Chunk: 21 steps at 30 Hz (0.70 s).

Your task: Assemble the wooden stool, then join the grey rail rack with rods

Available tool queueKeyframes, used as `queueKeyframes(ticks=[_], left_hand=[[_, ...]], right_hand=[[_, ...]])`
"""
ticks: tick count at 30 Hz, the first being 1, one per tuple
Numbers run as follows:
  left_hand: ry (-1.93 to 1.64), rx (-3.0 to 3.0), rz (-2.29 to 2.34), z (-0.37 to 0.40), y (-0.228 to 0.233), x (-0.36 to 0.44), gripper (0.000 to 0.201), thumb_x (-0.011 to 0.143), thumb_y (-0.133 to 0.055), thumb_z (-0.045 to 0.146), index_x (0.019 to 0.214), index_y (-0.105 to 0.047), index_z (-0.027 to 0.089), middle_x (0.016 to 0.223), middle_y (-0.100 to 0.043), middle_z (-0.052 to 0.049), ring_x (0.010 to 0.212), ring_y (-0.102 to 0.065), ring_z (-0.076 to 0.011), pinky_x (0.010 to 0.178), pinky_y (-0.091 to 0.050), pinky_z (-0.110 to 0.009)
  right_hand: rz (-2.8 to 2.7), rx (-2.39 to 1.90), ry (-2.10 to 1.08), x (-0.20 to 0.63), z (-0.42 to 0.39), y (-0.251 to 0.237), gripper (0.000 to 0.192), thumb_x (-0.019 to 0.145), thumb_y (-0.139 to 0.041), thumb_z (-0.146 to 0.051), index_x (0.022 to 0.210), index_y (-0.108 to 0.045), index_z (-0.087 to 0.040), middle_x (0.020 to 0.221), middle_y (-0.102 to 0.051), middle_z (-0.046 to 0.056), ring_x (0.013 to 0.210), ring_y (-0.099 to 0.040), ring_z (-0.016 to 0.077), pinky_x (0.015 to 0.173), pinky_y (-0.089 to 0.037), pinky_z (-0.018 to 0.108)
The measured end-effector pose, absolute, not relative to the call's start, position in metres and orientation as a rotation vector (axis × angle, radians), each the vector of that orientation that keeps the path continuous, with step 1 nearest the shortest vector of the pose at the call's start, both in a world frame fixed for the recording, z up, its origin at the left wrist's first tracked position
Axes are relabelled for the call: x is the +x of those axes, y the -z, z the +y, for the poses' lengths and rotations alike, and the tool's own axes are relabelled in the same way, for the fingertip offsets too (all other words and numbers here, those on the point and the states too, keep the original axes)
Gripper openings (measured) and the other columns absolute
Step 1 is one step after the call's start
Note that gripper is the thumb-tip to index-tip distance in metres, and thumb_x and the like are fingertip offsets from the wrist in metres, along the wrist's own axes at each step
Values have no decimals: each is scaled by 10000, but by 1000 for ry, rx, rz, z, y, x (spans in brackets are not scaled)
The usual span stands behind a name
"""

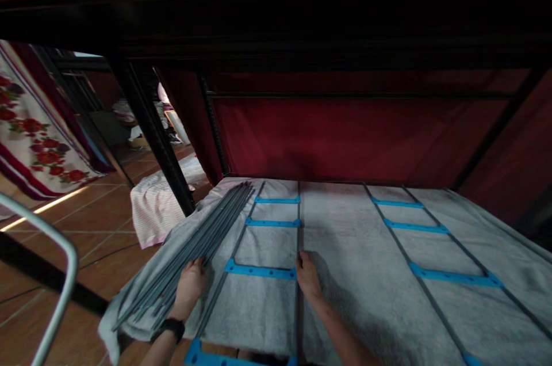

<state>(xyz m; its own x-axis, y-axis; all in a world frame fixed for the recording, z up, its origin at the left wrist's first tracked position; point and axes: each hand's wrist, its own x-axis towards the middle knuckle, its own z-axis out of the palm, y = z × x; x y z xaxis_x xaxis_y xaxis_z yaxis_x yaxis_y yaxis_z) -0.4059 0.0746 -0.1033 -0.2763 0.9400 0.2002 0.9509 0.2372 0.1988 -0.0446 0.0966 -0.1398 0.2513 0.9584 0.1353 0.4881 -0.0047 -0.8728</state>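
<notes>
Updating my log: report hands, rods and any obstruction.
Left hand at bundled grey rods, grip unclear. Right hand at upright-running rod, beside blue crosspiece. Second blue-barred frame farther right. Nothing visibly blocking hands.

Black left wristband [173,327], bare forearms [335,323]

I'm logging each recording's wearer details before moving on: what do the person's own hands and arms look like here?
The left hand is ungloved, with a black band around its wrist; whether it is a watch is unclear. The right hand is ungloved too, with no band showing. No sleeves are visible.
</notes>
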Motion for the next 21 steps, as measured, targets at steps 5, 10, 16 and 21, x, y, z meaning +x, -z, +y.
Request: queueKeyframes(ticks=[5, 10, 16, 21], left_hand=[[403, -1919, -2435, 75, 107, -410, 462, 825, -381, 152, 1219, -609, 78, 1050, -701, -169, 1020, -663, -270, 953, -480, -355], [389, -1952, -2445, 81, 111, -419, 461, 843, -378, 217, 1222, -607, 89, 1079, -701, -183, 1037, -658, -291, 957, -483, -374], [389, -1938, -2471, 91, 120, -429, 477, 827, -397, 245, 1217, -624, 90, 1122, -696, -193, 1059, -666, -310, 945, -499, -374], [399, -1955, -2477, 95, 125, -434, 519, 838, -395, 271, 1253, -612, 47, 1118, -697, -222, 1045, -676, -334, 941, -500, -391]], right_hand=[[-1486, -1563, -543, 0, 91, 149, 281, 822, -476, -194, 1002, -692, -204, 1090, -680, 116, 1018, -668, 254, 945, -517, 391], [-1425, -1668, -308, 110, 74, 159, 367, 813, -427, -164, 1088, -670, -153, 1176, -628, 144, 1148, -591, 256, 1047, -453, 397], [-1334, -2135, 248, 246, 21, 165, 403, 810, -488, -175, 1186, -617, -106, 1223, -595, 211, 1164, -554, 338, 972, -458, 485], [-1316, -2494, 269, 286, -6, 159, 416, 891, -450, -231, 1266, -573, -101, 1118, -642, 210, 1060, -617, 345, 864, -477, 470]])
